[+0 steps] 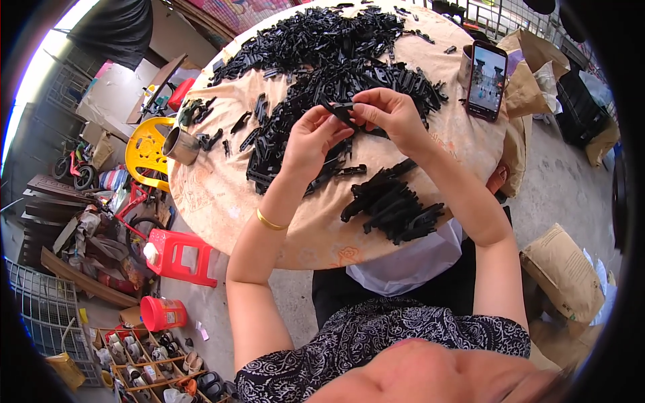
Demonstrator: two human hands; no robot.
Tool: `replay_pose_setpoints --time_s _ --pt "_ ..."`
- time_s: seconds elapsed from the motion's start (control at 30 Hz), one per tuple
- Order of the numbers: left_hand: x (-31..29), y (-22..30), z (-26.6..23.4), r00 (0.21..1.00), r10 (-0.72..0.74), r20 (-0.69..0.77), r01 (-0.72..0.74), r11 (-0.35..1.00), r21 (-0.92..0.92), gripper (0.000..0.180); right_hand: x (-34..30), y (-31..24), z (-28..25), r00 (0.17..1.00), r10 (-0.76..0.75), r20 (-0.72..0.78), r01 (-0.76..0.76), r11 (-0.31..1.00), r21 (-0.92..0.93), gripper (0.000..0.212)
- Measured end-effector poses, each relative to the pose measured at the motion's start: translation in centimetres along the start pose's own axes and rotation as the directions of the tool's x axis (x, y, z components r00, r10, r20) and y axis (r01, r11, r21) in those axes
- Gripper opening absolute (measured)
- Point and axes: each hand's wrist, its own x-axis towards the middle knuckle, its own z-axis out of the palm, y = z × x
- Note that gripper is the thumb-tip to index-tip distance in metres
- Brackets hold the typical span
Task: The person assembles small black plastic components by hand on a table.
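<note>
Between my two hands is a narrow black plastic piece (343, 115), held over the middle of the round table (213, 225). Fingertips of my left hand (310, 142) pinch one end of it, and my right hand (396, 124) grips the other side with thumb and fingers. Whether it is one part or two joined together I cannot tell. Beyond and beneath the hands spreads a big loose heap of similar black pieces (322, 41). Closer to me, below my right wrist, lies a smaller pile of long black pieces (396, 209), lined up roughly side by side.
A metal cup (181, 146) tilts at the table's left edge, with a yellow chair (144, 151) behind it. A phone (486, 82) stands upright at the right. Red stool (180, 258) and bucket (163, 314) are on the floor left; a brown sack (563, 272) is right.
</note>
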Motion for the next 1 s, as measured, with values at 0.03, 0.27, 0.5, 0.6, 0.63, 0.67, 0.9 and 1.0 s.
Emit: replay_pose_setpoints --time_s 0.03,0.27,0.5,0.6,0.63,0.67,0.9,1.0 --pt "0.0 -0.1 0.0 1.0 0.03 -0.007 -0.03 0.998 0.046 0.019 0.0 0.2 0.0 1.0 0.001 0.003 -0.001 1.0 0.0 0.021" --pt "-0.7 1.1 0.4 0.993 -0.019 -0.114 0.036 0.989 0.146 0.042 -0.5 1.0 0.6 0.942 -0.307 0.136 0.335 0.83 -0.445 0.016" --pt "-1.4 2.6 0.6 0.998 -0.063 0.003 0.063 0.997 0.055 0.041 -0.4 0.6 0.5 0.805 -0.565 0.181 0.572 0.658 -0.49 0.018" --pt "-1.5 2.3 1.0 0.997 -0.08 -0.017 0.081 0.995 0.059 0.041 -0.4 0.5 0.4 0.821 -0.54 0.184 0.551 0.667 -0.503 0.017" --pt "-1.5 2.1 1.0 0.997 -0.068 -0.039 0.071 0.994 0.088 0.041 -0.3 0.4 0.4 0.836 -0.511 0.2 0.531 0.662 -0.529 0.016" --pt "-1.5 2.0 0.9 0.997 -0.068 -0.039 0.071 0.994 0.088 0.041 -0.3 0.5 0.4 0.836 -0.51 0.2 0.531 0.663 -0.529 0.016" --pt "-1.5 2.0 1.0 0.998 0.063 -0.015 -0.046 0.854 0.518 0.036 0.3 0.2 0.3 0.662 -0.658 0.359 0.694 0.357 -0.625 0.024" --pt "-1.7 1.9 0.9 0.972 0.224 0.065 -0.211 0.724 0.656 0.032 0.0 0.3 0.1 0.814 -0.486 0.318 0.574 0.596 -0.561 0.034"
